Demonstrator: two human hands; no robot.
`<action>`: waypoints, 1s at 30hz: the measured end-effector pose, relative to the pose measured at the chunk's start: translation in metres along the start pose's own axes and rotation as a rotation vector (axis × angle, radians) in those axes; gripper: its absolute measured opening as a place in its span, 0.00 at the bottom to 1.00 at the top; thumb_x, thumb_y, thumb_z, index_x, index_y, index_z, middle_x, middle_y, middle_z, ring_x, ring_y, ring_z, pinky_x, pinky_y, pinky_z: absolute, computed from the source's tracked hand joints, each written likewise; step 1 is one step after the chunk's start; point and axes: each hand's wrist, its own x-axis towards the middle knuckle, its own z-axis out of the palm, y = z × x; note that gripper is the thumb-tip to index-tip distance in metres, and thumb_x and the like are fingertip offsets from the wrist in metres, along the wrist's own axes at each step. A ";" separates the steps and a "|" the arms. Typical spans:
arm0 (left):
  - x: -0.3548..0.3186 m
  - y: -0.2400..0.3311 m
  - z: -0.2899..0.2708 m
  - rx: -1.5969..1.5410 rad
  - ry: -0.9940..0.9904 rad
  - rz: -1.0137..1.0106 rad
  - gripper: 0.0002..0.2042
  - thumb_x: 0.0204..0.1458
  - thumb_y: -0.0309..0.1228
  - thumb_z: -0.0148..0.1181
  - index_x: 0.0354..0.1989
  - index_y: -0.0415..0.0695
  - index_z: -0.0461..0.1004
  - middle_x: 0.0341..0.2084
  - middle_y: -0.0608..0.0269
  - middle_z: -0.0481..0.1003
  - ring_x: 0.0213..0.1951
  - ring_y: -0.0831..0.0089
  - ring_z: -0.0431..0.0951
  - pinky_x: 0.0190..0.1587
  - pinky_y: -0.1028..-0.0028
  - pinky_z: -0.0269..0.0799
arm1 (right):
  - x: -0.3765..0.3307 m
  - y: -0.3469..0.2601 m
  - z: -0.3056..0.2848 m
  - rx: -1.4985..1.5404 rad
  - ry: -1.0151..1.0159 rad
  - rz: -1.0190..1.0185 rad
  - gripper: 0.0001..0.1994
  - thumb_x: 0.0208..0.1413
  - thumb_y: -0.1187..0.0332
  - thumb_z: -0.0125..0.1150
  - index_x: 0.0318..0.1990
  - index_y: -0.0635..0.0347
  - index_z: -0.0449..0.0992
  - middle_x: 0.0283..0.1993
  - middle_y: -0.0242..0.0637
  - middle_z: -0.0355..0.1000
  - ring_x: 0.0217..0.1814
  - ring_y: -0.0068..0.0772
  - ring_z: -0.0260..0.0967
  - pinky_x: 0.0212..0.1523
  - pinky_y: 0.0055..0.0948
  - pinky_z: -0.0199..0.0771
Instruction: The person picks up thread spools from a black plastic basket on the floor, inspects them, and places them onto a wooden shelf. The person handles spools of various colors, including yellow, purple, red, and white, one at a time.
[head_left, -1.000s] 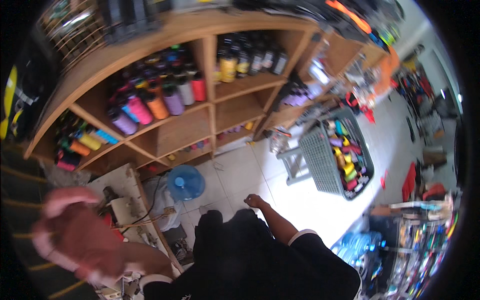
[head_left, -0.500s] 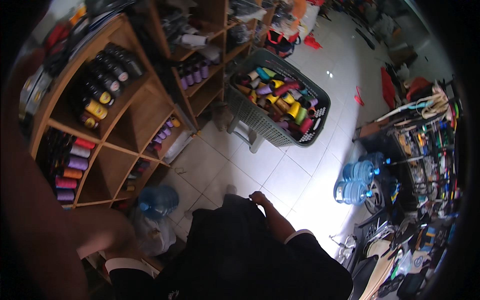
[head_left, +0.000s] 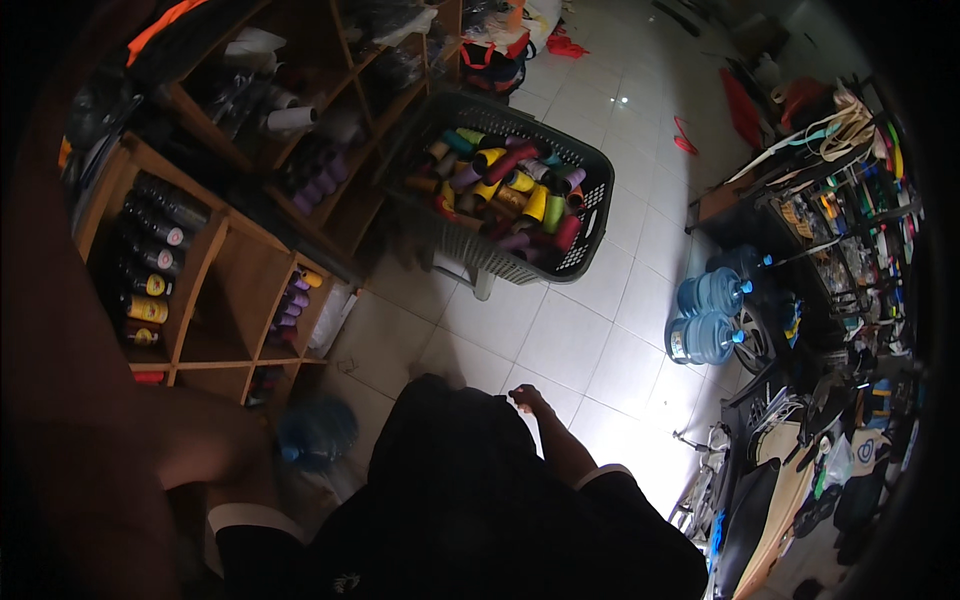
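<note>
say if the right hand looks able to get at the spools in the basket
Probably not without stepping closer: the right hand hangs beside the dark clothing, with a stretch of tiled floor between it and the basket. Nothing seems to block that gap, and the spools lie exposed.

We can read no lettering, though small labels [head_left: 165,259] show on the dark cylindrical bottles [head_left: 148,252] in the brown wooden shelf [head_left: 240,265].
</note>
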 end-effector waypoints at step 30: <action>-0.481 -0.084 0.139 0.461 -0.089 -1.568 0.10 0.57 0.36 0.48 0.33 0.44 0.74 0.27 0.60 0.73 0.31 0.68 0.74 0.34 0.68 0.68 | 0.082 -0.372 -0.200 0.026 0.778 -0.963 0.11 0.47 0.66 0.60 0.36 0.63 0.74 0.31 0.45 0.71 0.35 0.47 0.71 0.36 0.37 0.71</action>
